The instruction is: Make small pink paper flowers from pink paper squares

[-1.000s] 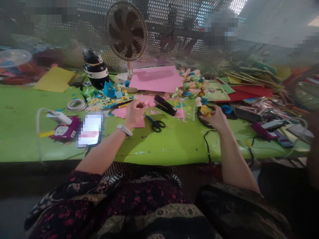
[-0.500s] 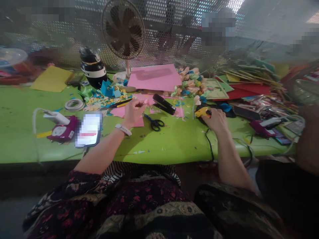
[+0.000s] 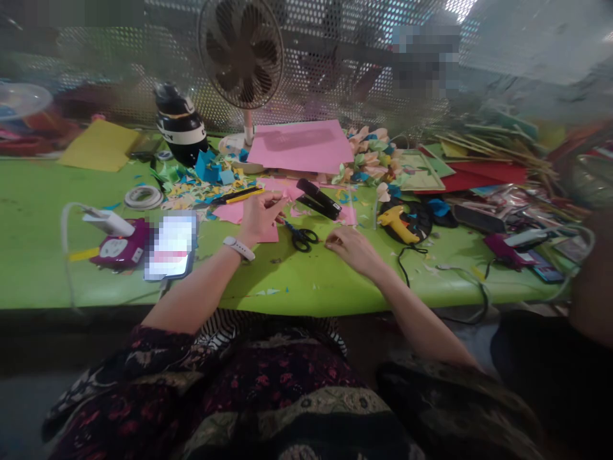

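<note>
My left hand, with a white watch band on its wrist, is closed on a small folded piece of pink paper above the table. My right hand hangs low over the green table, fingers loosely bent and a little apart, nothing visible in them. Between the hands lie dark-handled scissors. A black stapler rests just beyond them on pink scraps. Right of my right hand, a yellow glue gun lies on a round black holder.
Behind stand a fan and a black bottle. Pink sheets, paper scraps and a heap of paper flowers fill the back. At left are a phone and a purple power socket. Another person's arm is at far right.
My right hand has let go of the glue gun, leaving it on the black holder, and has moved left towards the scissors. My left hand still holds the pink paper.
</note>
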`<state>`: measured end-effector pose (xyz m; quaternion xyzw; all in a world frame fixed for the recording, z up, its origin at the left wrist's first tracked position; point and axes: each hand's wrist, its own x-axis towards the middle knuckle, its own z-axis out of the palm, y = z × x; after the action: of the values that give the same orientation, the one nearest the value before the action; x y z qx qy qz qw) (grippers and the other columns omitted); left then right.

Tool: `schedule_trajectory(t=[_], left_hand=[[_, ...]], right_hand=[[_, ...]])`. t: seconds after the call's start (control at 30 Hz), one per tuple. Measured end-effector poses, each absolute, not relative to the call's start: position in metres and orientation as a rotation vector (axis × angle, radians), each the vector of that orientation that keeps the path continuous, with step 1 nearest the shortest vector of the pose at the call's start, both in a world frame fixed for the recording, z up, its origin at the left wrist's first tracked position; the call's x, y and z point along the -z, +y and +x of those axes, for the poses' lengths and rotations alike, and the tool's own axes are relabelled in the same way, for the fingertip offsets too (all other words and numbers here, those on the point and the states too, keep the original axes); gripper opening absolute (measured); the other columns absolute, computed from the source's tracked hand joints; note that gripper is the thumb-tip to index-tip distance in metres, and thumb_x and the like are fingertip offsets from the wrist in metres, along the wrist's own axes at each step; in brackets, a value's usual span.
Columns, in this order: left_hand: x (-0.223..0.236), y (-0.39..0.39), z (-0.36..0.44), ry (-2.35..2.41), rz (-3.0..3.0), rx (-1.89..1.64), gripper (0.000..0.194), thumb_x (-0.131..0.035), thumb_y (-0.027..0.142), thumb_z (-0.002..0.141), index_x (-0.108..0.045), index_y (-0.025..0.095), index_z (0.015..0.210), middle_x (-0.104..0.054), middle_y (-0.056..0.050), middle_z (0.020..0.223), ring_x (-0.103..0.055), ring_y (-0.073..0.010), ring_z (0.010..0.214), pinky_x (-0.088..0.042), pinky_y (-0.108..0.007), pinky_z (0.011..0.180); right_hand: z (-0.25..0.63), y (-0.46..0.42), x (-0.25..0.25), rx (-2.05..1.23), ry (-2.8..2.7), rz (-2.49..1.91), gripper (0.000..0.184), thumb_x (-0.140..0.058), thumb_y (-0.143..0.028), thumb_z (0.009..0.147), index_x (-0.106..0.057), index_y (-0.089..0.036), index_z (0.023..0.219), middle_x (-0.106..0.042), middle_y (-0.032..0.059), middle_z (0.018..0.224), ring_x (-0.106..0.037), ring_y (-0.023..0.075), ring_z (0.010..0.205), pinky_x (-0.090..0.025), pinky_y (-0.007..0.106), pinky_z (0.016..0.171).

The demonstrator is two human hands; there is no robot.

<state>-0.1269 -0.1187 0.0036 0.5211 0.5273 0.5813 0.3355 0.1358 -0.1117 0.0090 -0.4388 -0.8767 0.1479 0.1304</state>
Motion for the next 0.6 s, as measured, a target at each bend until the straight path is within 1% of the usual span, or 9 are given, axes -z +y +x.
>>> schedule_trajectory(t=[0.1,0.17,0.27,0.37,0.43,0.5,0.6], left_hand=[[-0.004,-0.12,-0.126,1.348,1.341,-1.521,0.033,-0.076,0.052,0.08,-0.072,0.019,0.081,-0.07,-0.005,0.065,-0.065,-0.0148,0.047,-0.04,-0.023,0.037],[-0.004,-0.12,-0.126,1.336,1.317,-1.509,0.033,-0.076,0.051,0.08,-0.071,0.019,0.081,-0.071,-0.007,0.067,-0.067,-0.0156,0.049,-0.041,-0.023,0.038],[-0.004,-0.12,-0.125,1.32,1.264,-1.483,0.033,-0.077,0.049,0.079,-0.07,0.017,0.08,-0.073,-0.008,0.07,-0.068,-0.0164,0.052,-0.046,-0.024,0.041],[-0.005,-0.119,-0.123,1.279,1.193,-1.461,0.032,-0.08,0.047,0.077,-0.069,0.016,0.079,-0.074,-0.008,0.073,-0.069,-0.0164,0.055,-0.05,-0.024,0.045],[-0.008,-0.12,-0.122,1.228,1.146,-1.455,0.032,-0.082,0.045,0.075,-0.069,0.016,0.08,-0.075,-0.007,0.073,-0.071,-0.0164,0.059,-0.054,-0.025,0.051],[-0.011,-0.122,-0.121,1.156,1.107,-1.457,0.033,-0.083,0.043,0.073,-0.069,0.015,0.083,-0.075,-0.007,0.076,-0.072,-0.0161,0.066,-0.058,-0.027,0.062],[-0.016,-0.127,-0.121,1.079,1.044,-1.44,0.033,-0.085,0.039,0.072,-0.069,0.014,0.087,-0.076,-0.006,0.081,-0.073,-0.0151,0.074,-0.059,-0.03,0.076]], right_hand=[[0.135,-0.11,-0.006,-0.428,-2.535,-1.262,0.011,-0.058,-0.017,0.09,-0.064,-0.021,0.082,-0.071,0.0085,0.093,-0.064,0.0256,0.094,-0.048,0.041,0.087],[0.136,-0.11,-0.006,-0.451,-2.517,-1.26,0.013,-0.057,-0.016,0.089,-0.065,-0.021,0.08,-0.071,0.0083,0.093,-0.064,0.0255,0.094,-0.048,0.041,0.086],[0.136,-0.111,-0.013,-0.489,-2.472,-1.23,0.013,-0.058,-0.016,0.088,-0.067,-0.021,0.08,-0.071,0.0076,0.093,-0.064,0.0241,0.09,-0.048,0.04,0.086],[0.133,-0.109,-0.029,-0.525,-2.399,-1.156,0.011,-0.06,-0.021,0.089,-0.069,-0.022,0.083,-0.071,0.0059,0.091,-0.064,0.0216,0.085,-0.049,0.039,0.083],[0.127,-0.104,-0.041,-0.589,-2.366,-1.09,0.01,-0.061,-0.026,0.089,-0.07,-0.021,0.084,-0.07,0.0055,0.088,-0.064,0.0205,0.081,-0.049,0.038,0.081],[0.118,-0.096,-0.051,-0.713,-2.354,-1.015,0.013,-0.064,-0.031,0.087,-0.07,-0.02,0.084,-0.069,0.0055,0.086,-0.063,0.02,0.079,-0.05,0.038,0.078],[0.101,-0.082,-0.056,-0.945,-2.321,-0.928,0.02,-0.068,-0.04,0.083,-0.069,-0.02,0.084,-0.07,0.0054,0.084,-0.064,0.0194,0.076,-0.051,0.037,0.075]])
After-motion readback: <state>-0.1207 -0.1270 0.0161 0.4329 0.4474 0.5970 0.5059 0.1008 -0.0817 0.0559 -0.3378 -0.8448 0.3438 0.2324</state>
